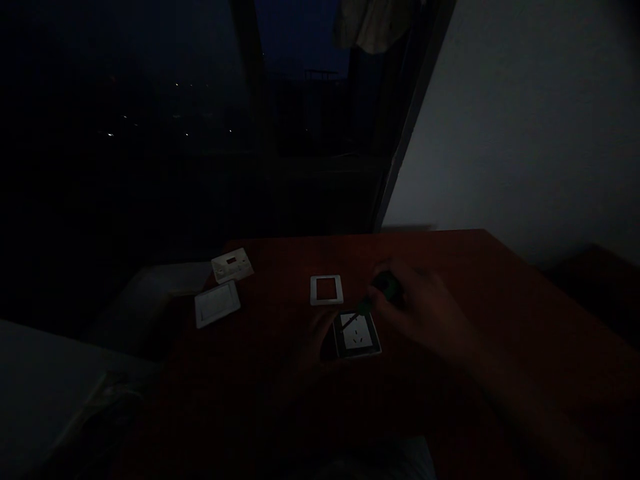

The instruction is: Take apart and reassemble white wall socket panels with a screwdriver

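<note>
A wall socket [357, 333] with a white face and a dark surround lies face up on the reddish table. My left hand [315, 343] curves around its left side, thumb and fingers at the edge, steadying it or resting against it. Closed around the green handle of a screwdriver [385, 288] is my right hand [417, 303], above and to the right of the socket. The screwdriver slants down to the left, its tip at the socket's left side. Just behind the socket lies a white square frame [327, 304].
At the table's left edge are a white mounting box [233, 265] and a white cover plate [217, 304]. Behind the table [450, 253] stands a dark window [310, 133], with a pale wall [525, 133] on the right. The room is very dim.
</note>
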`<act>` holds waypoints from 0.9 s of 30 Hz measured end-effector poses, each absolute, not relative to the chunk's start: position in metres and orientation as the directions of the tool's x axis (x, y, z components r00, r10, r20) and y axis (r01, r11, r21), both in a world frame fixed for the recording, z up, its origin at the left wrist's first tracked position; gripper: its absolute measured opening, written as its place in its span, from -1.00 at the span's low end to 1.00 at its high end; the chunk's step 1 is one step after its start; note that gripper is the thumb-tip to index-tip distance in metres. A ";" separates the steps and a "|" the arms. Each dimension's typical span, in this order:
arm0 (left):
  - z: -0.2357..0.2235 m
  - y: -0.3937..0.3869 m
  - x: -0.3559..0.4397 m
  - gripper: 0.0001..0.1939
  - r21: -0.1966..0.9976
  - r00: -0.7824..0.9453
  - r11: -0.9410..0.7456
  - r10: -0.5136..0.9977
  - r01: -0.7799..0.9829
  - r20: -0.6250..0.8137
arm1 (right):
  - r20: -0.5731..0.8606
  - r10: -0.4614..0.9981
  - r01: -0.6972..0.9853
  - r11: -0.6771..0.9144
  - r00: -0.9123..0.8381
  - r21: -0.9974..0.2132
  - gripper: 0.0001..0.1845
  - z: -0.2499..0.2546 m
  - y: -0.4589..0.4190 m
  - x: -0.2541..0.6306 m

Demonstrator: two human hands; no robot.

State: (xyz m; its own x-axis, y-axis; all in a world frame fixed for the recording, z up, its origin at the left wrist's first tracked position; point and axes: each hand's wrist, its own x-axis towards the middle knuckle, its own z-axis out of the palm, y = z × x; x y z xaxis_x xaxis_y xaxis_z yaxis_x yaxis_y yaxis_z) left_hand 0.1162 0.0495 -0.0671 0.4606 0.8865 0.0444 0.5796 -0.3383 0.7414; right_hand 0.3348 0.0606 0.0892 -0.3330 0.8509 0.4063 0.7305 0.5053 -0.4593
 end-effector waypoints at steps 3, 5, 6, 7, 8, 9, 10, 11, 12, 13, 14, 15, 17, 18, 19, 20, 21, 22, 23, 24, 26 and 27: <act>-0.069 0.050 0.116 -0.11 0.730 0.470 -0.364 0.880 0.578 0.066 | 0.412 0.840 0.731 0.523 -0.353 -0.439 -0.85 0.089 0.060 0.334; -0.070 0.049 0.116 -0.11 0.730 0.464 -0.364 0.883 0.579 0.073 | 0.411 0.837 0.726 0.530 -0.362 -0.439 -0.86 0.089 0.061 0.334; -0.070 0.049 0.116 -0.11 0.730 0.456 -0.360 0.887 0.581 0.075 | 0.411 0.836 0.723 0.531 -0.363 -0.442 -0.86 0.089 0.061 0.334; -0.070 0.049 0.117 -0.11 0.731 0.449 -0.355 0.891 0.583 0.074 | 0.413 0.835 0.721 0.533 -0.364 -0.443 -0.86 0.089 0.061 0.334; -0.070 0.048 0.117 -0.11 0.734 0.445 -0.350 0.892 0.582 0.072 | 0.413 0.835 0.722 0.533 -0.363 -0.442 -0.86 0.088 0.061 0.334; -0.069 0.048 0.117 -0.12 0.739 0.448 -0.346 0.891 0.578 0.067 | 0.413 0.835 0.725 0.531 -0.362 -0.439 -0.86 0.088 0.061 0.334; -0.068 0.048 0.117 -0.12 0.746 0.457 -0.344 0.887 0.570 0.060 | 0.410 0.838 0.728 0.528 -0.361 -0.437 -0.86 0.088 0.061 0.333; -0.068 0.048 0.118 -0.12 0.751 0.465 -0.344 0.884 0.563 0.056 | 0.405 0.840 0.731 0.524 -0.360 -0.437 -0.86 0.087 0.061 0.333; -0.067 0.048 0.118 -0.12 0.756 0.468 -0.343 0.882 0.558 0.056 | 0.400 0.842 0.732 0.523 -0.362 -0.438 -0.86 0.087 0.061 0.333; -0.067 0.048 0.118 -0.12 0.758 0.468 -0.344 0.882 0.554 0.058 | 0.397 0.843 0.731 0.522 -0.363 -0.440 -0.86 0.087 0.061 0.333; -0.067 0.049 0.118 -0.12 0.759 0.467 -0.344 0.882 0.553 0.060 | 0.395 0.843 0.729 0.523 -0.366 -0.442 -0.86 0.087 0.060 0.333; -0.067 0.049 0.117 -0.12 0.756 0.463 -0.344 0.884 0.557 0.062 | 0.396 0.841 0.726 0.526 -0.368 -0.444 -0.86 0.087 0.060 0.332; -0.068 0.049 0.117 -0.12 0.750 0.463 -0.344 0.884 0.564 0.058 | 0.394 0.840 0.723 0.529 -0.373 -0.444 -0.87 0.088 0.061 0.332; -0.068 0.049 0.117 -0.11 0.750 0.470 -0.344 0.881 0.565 0.050 | 0.391 0.840 0.724 0.530 -0.376 -0.441 -0.87 0.088 0.061 0.332; -0.067 0.048 0.117 -0.11 0.752 0.474 -0.342 0.879 0.563 0.045 | 0.388 0.840 0.727 0.530 -0.380 -0.437 -0.86 0.088 0.061 0.331; -0.066 0.048 0.117 -0.11 0.756 0.473 -0.339 0.880 0.561 0.043 | 0.383 0.840 0.729 0.531 -0.384 -0.432 -0.86 0.089 0.061 0.331; -0.064 0.048 0.117 -0.11 0.760 0.467 -0.336 0.883 0.556 0.048 | 0.379 0.840 0.733 0.531 -0.389 -0.425 -0.86 0.089 0.061 0.330; -0.062 0.047 0.118 -0.11 0.766 0.462 -0.335 0.885 0.549 0.057 | 0.374 0.839 0.736 0.532 -0.395 -0.419 -0.86 0.088 0.061 0.330; -0.060 0.047 0.118 -0.11 0.770 0.461 -0.339 0.885 0.540 0.066 | 0.368 0.839 0.738 0.533 -0.400 -0.413 -0.86 0.088 0.061 0.330; -0.058 0.047 0.118 -0.13 0.772 0.465 -0.349 0.882 0.532 0.078 | 0.363 0.840 0.740 0.533 -0.404 -0.410 -0.86 0.088 0.061 0.330; -0.056 0.047 0.118 -0.16 0.771 0.491 -0.376 0.866 0.513 0.096 | 0.358 0.841 0.741 0.532 -0.406 -0.409 -0.86 0.087 0.061 0.330; -0.056 0.047 0.118 -0.19 0.771 0.499 -0.388 0.860 0.505 0.106 | 0.360 0.840 0.739 0.533 -0.406 -0.411 -0.86 0.087 0.061 0.330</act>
State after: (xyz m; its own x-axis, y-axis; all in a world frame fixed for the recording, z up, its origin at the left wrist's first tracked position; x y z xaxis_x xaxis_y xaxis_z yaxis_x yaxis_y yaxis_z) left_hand 0.1180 0.0466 -0.0557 0.4987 0.8603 0.1059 0.5054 -0.3878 0.7708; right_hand 0.3299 0.0605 0.0871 -0.4059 0.8402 0.3596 0.7392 0.5332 -0.4114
